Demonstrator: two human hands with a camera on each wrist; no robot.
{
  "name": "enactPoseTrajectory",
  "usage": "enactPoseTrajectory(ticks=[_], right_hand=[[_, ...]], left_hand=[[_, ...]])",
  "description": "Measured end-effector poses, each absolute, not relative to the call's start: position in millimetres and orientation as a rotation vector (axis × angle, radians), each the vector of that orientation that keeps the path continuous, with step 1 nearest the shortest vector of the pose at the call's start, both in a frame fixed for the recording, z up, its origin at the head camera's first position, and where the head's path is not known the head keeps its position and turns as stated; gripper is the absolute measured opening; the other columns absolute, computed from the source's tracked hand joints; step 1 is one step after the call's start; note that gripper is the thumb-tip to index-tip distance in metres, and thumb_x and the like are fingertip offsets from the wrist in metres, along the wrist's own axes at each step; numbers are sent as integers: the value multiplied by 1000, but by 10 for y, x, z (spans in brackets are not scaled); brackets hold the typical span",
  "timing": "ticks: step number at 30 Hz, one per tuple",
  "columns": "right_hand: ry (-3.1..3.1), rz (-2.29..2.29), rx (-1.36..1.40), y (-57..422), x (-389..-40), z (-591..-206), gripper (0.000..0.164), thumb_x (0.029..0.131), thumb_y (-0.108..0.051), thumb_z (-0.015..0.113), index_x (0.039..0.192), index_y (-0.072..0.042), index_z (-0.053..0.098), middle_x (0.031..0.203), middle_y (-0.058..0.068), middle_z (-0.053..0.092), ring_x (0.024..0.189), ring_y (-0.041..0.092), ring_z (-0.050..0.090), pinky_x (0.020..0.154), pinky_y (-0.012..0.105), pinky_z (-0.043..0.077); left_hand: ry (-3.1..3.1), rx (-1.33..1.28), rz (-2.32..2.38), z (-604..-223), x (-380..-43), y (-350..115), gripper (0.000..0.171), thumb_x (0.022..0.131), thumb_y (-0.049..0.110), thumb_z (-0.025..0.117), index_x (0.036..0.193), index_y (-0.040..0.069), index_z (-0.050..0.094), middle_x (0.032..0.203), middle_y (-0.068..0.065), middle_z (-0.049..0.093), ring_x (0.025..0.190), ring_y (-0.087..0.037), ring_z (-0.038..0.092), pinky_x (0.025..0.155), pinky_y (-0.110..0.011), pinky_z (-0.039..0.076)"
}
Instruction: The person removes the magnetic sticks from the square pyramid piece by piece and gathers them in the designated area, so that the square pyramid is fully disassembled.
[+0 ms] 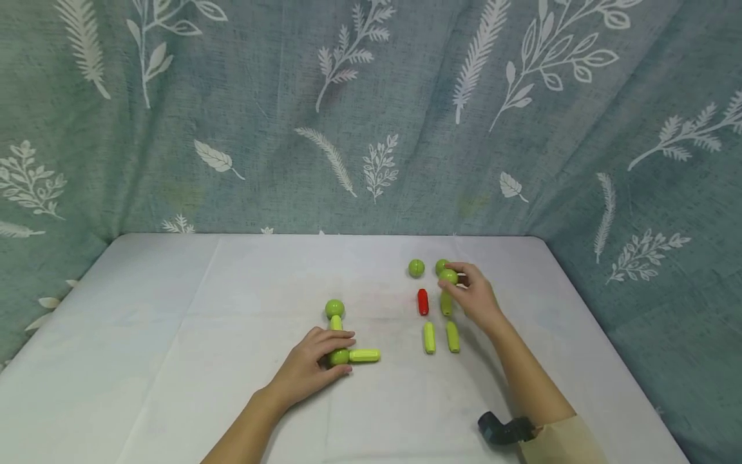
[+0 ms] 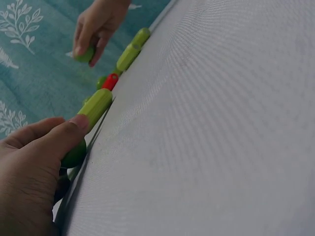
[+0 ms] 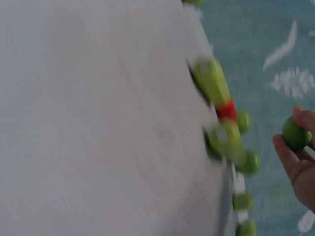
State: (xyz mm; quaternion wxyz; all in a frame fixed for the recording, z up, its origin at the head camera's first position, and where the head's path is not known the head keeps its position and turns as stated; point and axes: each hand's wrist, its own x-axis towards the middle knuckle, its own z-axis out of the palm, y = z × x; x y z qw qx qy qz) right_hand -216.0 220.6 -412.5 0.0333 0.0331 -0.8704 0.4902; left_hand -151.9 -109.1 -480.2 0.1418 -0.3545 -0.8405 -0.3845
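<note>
My left hand (image 1: 307, 362) grips a green ball (image 1: 339, 357) low over the white table, thumb on the near side and fingers on the far side. A light green ribbed stick (image 1: 364, 355) sticks out from that ball to the right. Another light green stick (image 1: 336, 322) runs away from it to a second green ball (image 1: 334, 309), forming an L. In the left wrist view my thumb lies against the stick (image 2: 98, 107). My right hand (image 1: 476, 301) pinches a loose green ball (image 3: 295, 133) between thumb and fingers, raised above the table at the right.
Near the right hand lie a red stick (image 1: 423, 301), several light green sticks (image 1: 429, 338) and two green balls, one of them left of the hand (image 1: 416, 268). A patterned curtain (image 1: 371, 116) hangs behind the table (image 1: 174, 399). A dark strap-like piece (image 1: 504, 430) sits by the right forearm.
</note>
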Motion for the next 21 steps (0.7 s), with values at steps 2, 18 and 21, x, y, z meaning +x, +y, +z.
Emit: enactPoseTrajectory(ticks=[2,18,21], right_hand=[[-2692,1479,27,2403,-2294,-4142,46,91,-18,64,131,-2,48,134,16,45,121,34,49,96,43,47],[-2873,1406,-184,2872,-2882,-4461,51,89,-20,67,134,-6,49,133,19,49,120,34,48,97,44,43],[-2833,1469,-223,2867,-2890,-4476,53,88,-19,68,136,-7,48,134,18,48,123,34,45,101,44,40]], left_hand=[[-2431,-1012,-1089,-4799,-1519,-1094,44,72,25,81,114,16,68,120,6,63,98,-6,51,79,-22,48],[-2378,-992,-1046,-4847,-1549,-1086,45,69,26,84,111,17,69,115,9,65,101,-8,55,85,-23,48],[-2367,-997,-1053,-4855,-1554,-1086,45,69,26,83,110,18,69,115,8,65,101,-8,55,86,-20,47]])
